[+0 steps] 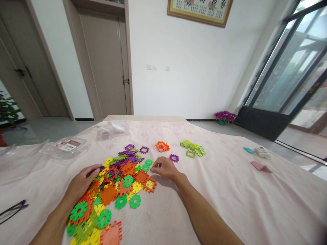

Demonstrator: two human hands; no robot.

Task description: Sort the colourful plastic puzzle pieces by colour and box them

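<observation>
A: What takes up the most space?
B: A table (230,194) under a pale pink cloth.

A: And on it, from the largest down?
B: A long heap of plastic interlocking pieces (109,194), square notched tiles and flower-like discs in orange, yellow, green and purple, spread in front of the person, left of centre. Farther left lies a clear plastic container (67,148) with a label.

A: The hands?
B: The left hand (83,178) rests against the heap's left edge, its grip loosely spread, thumb apart from the fingers. The right hand (163,166) is at the heap's right edge, beside green discs (145,167); its thumb and fingers curl toward each other, but I cannot tell whether they pinch anything.

A: Anything smaller?
B: Beyond the right hand, a lime-green cluster (192,148), then a smaller orange cluster (162,146), then one purple window-like tile (174,158) between them, nearer the hand.
</observation>
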